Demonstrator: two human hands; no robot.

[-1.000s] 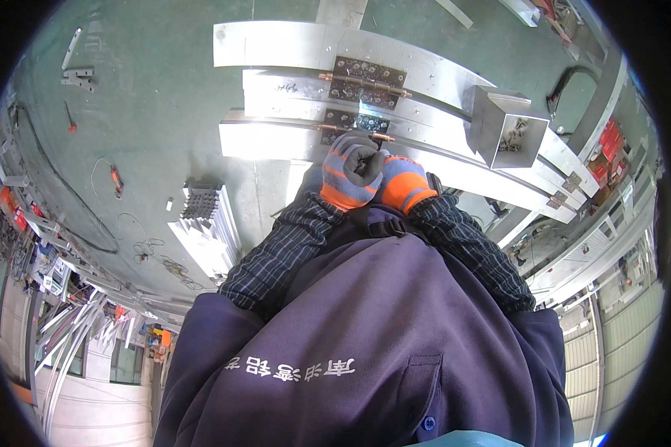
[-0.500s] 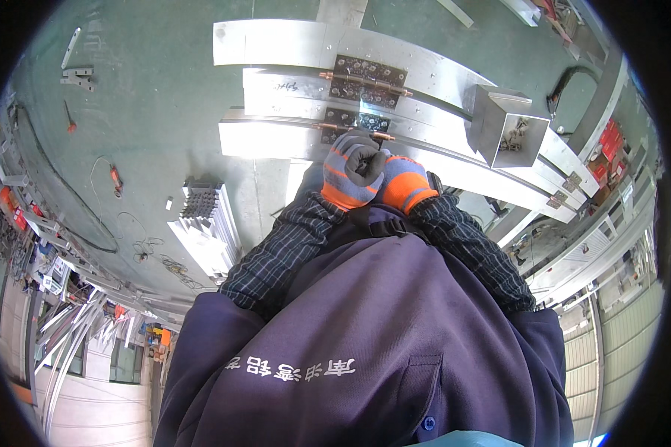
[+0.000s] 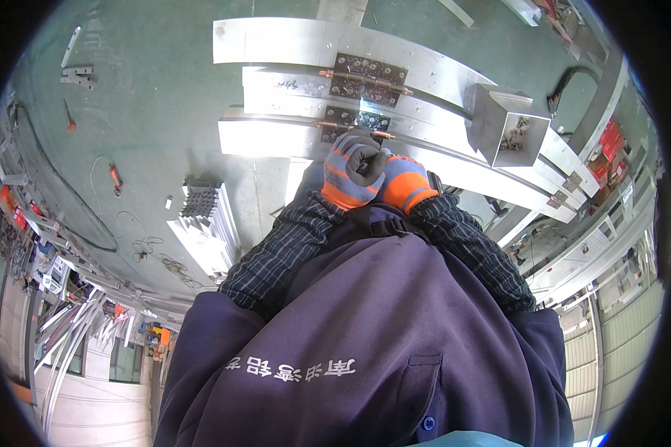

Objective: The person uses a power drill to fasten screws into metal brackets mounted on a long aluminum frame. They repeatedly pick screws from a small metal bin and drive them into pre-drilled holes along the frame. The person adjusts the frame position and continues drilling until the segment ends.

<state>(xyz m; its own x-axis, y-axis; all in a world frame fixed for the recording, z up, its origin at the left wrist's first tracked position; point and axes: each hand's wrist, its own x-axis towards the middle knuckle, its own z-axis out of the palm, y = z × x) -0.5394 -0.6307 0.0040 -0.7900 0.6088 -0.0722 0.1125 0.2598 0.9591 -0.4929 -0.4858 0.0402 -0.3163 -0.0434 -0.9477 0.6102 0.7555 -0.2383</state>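
My left hand [image 3: 353,168], in a grey and orange work glove, is curled closed at the near edge of the metal profiles. Close beside it my right hand [image 3: 405,181], gloved alike, also looks closed. Whatever the fingers hold is hidden. Just beyond the hands lies a dark hinge [image 3: 338,119] with a copper-coloured pin, partly covered by the left glove. A second dark hinge [image 3: 368,77] of the same kind is fixed farther back, across two long silver profiles [image 3: 291,43]. Screw heads show on its plates.
An open square metal box [image 3: 497,127] holding small hardware stands on the profiles at right. More small hinges [image 3: 572,180] sit toward their right end. At left, a stack of white profiles [image 3: 210,231], a red-handled tool [image 3: 116,179] and cables [image 3: 145,246] lie on the green floor.
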